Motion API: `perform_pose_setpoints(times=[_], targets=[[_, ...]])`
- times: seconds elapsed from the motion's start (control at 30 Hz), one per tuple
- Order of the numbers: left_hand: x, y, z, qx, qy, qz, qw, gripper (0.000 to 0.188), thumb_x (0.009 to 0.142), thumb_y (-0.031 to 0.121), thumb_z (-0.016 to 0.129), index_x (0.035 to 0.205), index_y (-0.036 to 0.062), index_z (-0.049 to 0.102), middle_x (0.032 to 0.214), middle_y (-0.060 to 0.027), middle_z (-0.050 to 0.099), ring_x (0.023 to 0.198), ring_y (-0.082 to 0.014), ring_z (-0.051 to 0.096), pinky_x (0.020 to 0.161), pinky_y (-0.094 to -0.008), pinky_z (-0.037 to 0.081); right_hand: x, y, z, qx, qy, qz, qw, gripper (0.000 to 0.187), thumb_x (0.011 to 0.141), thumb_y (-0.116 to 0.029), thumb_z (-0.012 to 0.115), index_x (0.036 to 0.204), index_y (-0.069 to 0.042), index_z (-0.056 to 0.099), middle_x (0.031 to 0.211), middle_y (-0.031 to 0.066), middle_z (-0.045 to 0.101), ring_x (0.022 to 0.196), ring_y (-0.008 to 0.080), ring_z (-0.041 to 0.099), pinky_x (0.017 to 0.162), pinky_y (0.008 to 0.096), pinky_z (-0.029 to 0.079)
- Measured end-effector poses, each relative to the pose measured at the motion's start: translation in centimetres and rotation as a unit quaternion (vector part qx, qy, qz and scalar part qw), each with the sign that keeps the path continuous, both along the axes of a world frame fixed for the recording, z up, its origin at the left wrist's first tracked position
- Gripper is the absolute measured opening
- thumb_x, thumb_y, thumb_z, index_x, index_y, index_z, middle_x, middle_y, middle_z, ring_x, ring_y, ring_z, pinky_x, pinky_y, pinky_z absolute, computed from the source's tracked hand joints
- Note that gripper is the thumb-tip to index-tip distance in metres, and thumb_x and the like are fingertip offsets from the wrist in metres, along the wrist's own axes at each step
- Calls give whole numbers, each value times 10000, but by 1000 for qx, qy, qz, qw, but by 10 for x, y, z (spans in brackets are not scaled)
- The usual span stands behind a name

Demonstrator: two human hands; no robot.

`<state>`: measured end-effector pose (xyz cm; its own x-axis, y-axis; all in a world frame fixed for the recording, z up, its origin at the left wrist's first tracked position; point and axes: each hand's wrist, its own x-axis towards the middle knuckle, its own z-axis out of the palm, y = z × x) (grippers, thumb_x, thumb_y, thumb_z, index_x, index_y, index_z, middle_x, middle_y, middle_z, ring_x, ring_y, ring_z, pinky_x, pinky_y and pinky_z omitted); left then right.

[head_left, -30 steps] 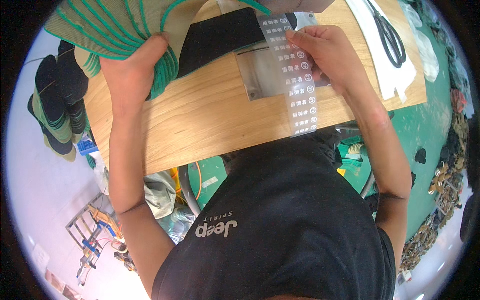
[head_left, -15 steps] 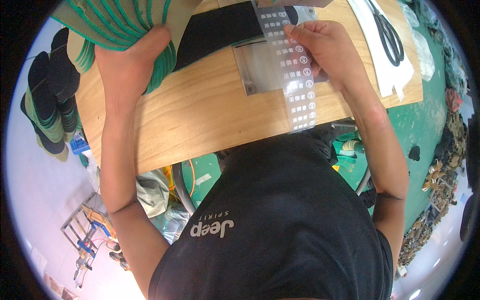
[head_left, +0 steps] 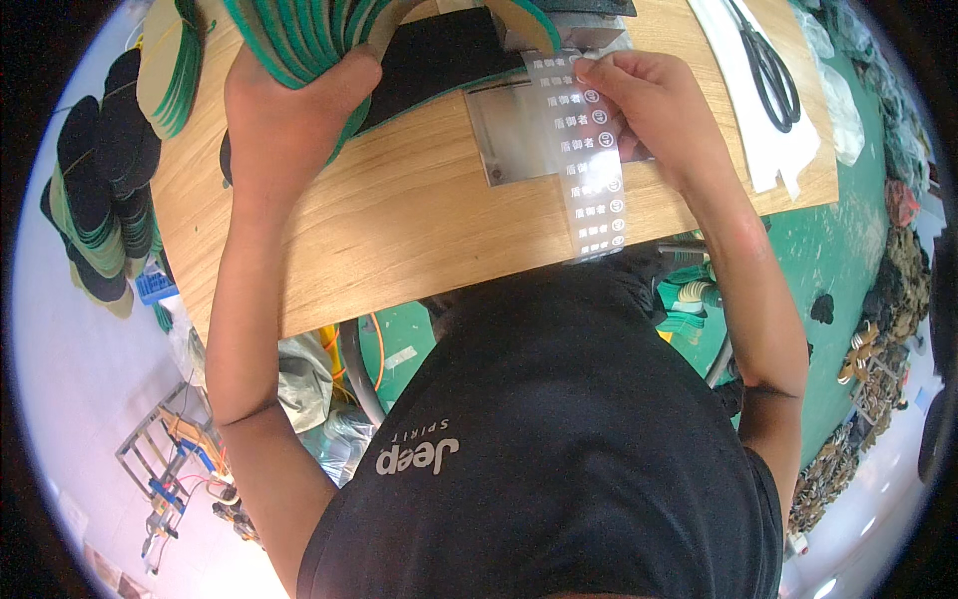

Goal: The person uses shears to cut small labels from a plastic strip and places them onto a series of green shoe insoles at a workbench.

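Note:
My left hand (head_left: 289, 110) grips a fanned stack of green-edged shoe insoles (head_left: 299, 35) at the far left of a wooden table (head_left: 399, 230). My right hand (head_left: 654, 110) pinches the upper part of a long clear strip of printed stickers (head_left: 589, 160), which hangs toward me over a grey metal plate (head_left: 514, 140) on the table. A black insole (head_left: 439, 55) lies flat between the two hands, just beyond the plate.
Black scissors (head_left: 768, 70) rest on a white sheet (head_left: 778, 140) at the table's right end. More insole piles (head_left: 100, 200) sit off the table's left side. Below are a green floor (head_left: 838, 240), hoses, bags and a wire rack (head_left: 170, 449).
The view has tilted down, so table and hands sit slightly lower in the picture. My left hand has shifted right with the insole stack. My right hand still holds the sticker strip.

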<state>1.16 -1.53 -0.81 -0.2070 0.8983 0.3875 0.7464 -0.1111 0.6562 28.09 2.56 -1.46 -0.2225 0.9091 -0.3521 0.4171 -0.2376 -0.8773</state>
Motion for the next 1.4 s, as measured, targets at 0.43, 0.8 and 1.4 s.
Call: perform_pose_setpoints(times=[0.43,0.8,1.4], targets=[[28,4,10,-49,88,-58,993,549,683,281,770,1119,19,563,882,-95,656,781,-182,613,745,-302,480,12,1,2,-9,57,59,997,242,871,-229,593,787,-7,640,601,23,576,467,83,516,401,218,379],[40,14,17,-148,278,-99,944,541,648,316,788,1054,19,589,917,-174,659,822,-329,634,759,-377,493,63,-13,-2,36,205,-198,958,207,921,-181,549,927,12,623,813,44,645,708,85,597,658,212,481],[-1,9,19,-33,-103,-41,993,228,683,127,733,850,2,640,804,-64,653,723,-102,576,691,-266,477,57,-5,-11,-35,456,-184,870,247,937,-125,497,1101,56,532,866,84,600,763,139,598,674,254,510]])
